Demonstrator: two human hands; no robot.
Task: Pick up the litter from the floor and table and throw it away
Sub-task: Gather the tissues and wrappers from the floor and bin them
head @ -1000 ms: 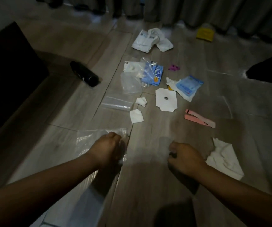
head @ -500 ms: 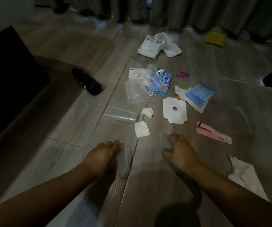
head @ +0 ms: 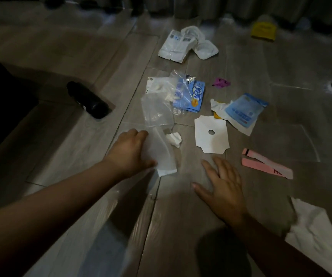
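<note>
Left hand (head: 129, 150) is low over the floor (head: 181, 216), fingers curled, gripping the edge of a clear plastic bag (head: 162, 151). A white square shows at the bag's near end, just right of the thumb; can't tell if it is inside or under the bag. Right hand (head: 223, 186) is released, palm down with fingers spread, holding nothing. Can't tell if it touches the floor.

Litter, all on the floor:
- small crumpled tissue (head: 174, 138), just past the left hand's bag, between the hands
- white paper with a round hole (head: 211, 134), ahead of the right hand, near its fingertips
- pink strip (head: 267, 163), right of the right hand
- big white tissue sheet (head: 317, 232), beside the right forearm, on its outer side
- clear zip pouch (head: 157, 108), straight ahead of the left hand, overlapping the held bag
- blue snack wrapper (head: 193, 94) beyond the pouch
- blue-and-white pack (head: 243, 108) beyond the holed paper
- purple scrap (head: 221, 82) farther out
- white packaging (head: 187, 44) and a yellow item (head: 263, 31), farthest from both hands

Black bottle (head: 89, 99) lies on its side, ahead and left of the left hand.
</note>
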